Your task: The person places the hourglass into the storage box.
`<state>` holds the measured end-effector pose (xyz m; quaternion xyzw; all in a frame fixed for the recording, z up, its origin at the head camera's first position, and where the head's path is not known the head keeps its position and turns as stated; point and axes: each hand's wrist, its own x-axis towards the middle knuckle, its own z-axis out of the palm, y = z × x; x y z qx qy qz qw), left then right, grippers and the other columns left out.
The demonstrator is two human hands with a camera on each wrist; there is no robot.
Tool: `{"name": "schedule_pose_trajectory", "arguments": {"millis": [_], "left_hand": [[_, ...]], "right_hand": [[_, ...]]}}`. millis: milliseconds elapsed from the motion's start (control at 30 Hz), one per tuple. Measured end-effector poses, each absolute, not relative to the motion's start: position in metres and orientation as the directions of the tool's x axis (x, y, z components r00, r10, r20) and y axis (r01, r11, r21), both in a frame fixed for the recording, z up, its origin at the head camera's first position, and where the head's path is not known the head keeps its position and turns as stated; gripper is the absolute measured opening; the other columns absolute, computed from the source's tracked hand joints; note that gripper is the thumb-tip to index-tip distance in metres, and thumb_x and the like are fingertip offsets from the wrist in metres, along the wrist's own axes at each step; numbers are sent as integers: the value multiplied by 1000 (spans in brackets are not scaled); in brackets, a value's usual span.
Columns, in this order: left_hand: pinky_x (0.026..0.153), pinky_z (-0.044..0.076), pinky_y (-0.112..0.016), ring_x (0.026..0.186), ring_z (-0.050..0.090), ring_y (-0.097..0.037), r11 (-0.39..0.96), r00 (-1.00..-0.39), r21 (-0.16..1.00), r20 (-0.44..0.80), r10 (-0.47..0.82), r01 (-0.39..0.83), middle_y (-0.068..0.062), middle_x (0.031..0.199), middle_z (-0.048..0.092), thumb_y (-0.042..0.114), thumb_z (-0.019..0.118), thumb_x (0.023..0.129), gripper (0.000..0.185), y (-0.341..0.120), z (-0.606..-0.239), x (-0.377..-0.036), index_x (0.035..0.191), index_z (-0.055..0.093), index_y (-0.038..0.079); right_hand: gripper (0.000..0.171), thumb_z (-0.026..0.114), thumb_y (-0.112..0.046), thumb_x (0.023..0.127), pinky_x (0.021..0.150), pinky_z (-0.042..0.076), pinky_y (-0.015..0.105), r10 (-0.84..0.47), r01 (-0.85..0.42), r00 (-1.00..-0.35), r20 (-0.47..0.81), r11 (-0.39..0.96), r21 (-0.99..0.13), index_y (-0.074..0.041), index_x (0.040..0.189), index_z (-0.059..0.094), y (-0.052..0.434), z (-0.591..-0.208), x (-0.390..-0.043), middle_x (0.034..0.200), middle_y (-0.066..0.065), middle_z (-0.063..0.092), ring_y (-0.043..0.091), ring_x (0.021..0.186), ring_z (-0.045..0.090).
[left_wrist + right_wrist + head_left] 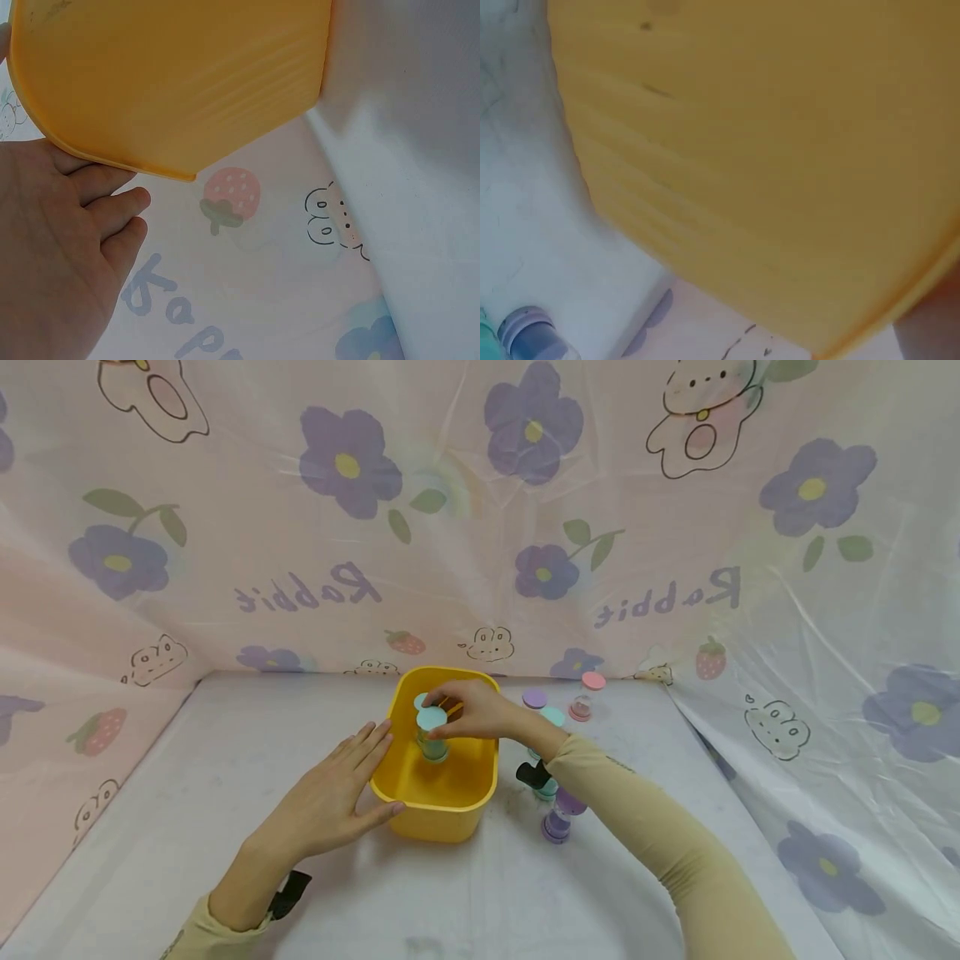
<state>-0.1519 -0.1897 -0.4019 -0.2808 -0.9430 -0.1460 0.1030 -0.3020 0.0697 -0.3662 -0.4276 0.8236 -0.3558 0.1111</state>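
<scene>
A yellow plastic tub (442, 821) stands on the white table. Two sand timers with pale teal caps are inside it; the nearer sand timer (432, 720) is upright and pinched between the thumb and fingers of my right hand (474, 708), which reaches over the right rim. The other sand timer (422, 702) stands just behind, partly covered by the fingers. My left hand (330, 793) rests along the tub's left rim, fingers extended and thumb at the near corner. In the left wrist view, the left hand's fingers (112, 214) lie against the tub's rim (161, 172).
Right of the tub, several sand timers stand on the table: a pink one (581, 703) at the back, a purple-capped one (535, 698), teal ones partly behind the right wrist, and a purple one (557, 827) nearer. A printed curtain (450, 568) hangs behind the table.
</scene>
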Motion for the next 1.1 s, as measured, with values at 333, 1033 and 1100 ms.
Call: {"name": "schedule_pose_trajectory", "arguments": {"millis": [333, 1033, 1100], "left_hand": [[124, 28, -58, 158, 22, -33, 799, -821, 216, 276, 500, 560, -10, 172, 23, 63, 57, 100, 91, -190, -402, -152, 163, 30, 2], [126, 26, -57, 159, 20, -31, 808, -835, 228, 254, 489, 543, -7, 173, 20, 66, 58, 98, 95, -189, -401, -151, 163, 29, 3], [126, 26, -57, 159, 20, -31, 809, -835, 229, 253, 488, 542, -7, 173, 20, 66, 58, 98, 95, -189, -401, -151, 163, 30, 3]], "right_hand": [[48, 86, -19, 88, 86, 59, 19, -815, -677, -576, 63, 433, -595, -3, 131, 70, 59, -369, -306, 117, 3, 74, 13, 98, 67], [48, 86, -26, 88, 66, 46, 18, -821, -720, -570, -13, 507, -474, -13, 133, 73, 46, -372, -313, 91, -2, 68, 14, 76, 54], [48, 86, -26, 88, 66, 45, 18, -821, -722, -570, -20, 513, -464, -14, 133, 73, 45, -373, -313, 88, -2, 67, 14, 76, 54]]}}
